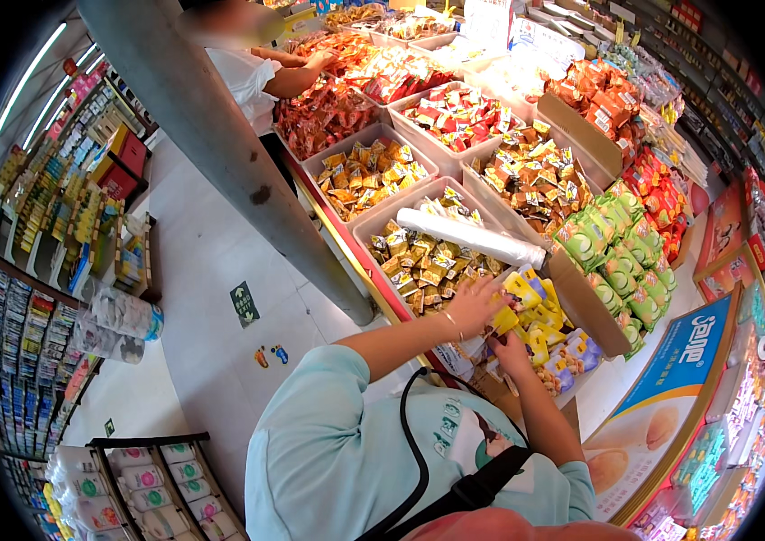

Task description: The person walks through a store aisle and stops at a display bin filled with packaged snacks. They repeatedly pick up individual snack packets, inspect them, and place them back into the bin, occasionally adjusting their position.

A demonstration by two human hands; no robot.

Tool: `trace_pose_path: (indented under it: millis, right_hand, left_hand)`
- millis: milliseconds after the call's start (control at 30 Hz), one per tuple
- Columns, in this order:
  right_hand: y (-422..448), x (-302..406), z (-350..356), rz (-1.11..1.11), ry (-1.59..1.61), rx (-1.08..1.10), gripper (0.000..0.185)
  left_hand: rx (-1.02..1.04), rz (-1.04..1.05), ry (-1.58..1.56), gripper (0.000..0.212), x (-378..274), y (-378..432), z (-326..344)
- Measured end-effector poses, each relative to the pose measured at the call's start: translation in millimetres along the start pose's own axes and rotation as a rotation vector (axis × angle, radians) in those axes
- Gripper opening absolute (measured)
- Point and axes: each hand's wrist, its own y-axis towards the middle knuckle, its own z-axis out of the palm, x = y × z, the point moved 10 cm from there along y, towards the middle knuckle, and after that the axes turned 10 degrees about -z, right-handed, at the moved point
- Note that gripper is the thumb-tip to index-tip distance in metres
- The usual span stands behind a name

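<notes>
My left hand (474, 308) reaches over the near end of the snack display, its fingers on or just above yellow snack packets (543, 316). Close below it, my right hand (512, 355) is among the same packets. A yellow packet (504, 319) lies between the two hands; whether either hand grips it I cannot tell. Purple-and-white packets (579, 351) sit at the right of this pile. Just beyond my left hand is a plastic bin (363, 233) of small gold-wrapped snacks (416, 260). A roll of clear plastic bags (470, 237) lies across that bin.
A cardboard flap (589, 301) stands beside green snack bags (616, 250). More bins of wrapped snacks (369, 169) stretch away. A grey pillar (220, 149) rises left of the display. Another person (244, 81) reaches into a far bin. Stocked shelves (24, 324) line the left.
</notes>
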Motion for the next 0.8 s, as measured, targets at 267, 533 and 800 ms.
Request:
trace_pose_path:
  millis: [267, 533, 800]
  right_hand:
    - [-10.4, -73.2, -11.9, 0.188, -0.248, -0.029, 0.039]
    - [-16.0, -87.9, 33.6, 0.269, 0.564, 0.030, 0.018]
    - [-33.1, -64.1, -15.3, 0.028, 0.878, -0.258, 0.022]
  left_hand:
    - [-0.141, 0.047, -0.009, 0.054, -15.6, -28.0, 17.7]
    - [-0.078, -0.075, 0.005, 0.063, -15.1, -15.8, 23.6]
    - [-0.063, -0.036, 0.099, 0.053, -15.7, -8.2, 49.1]
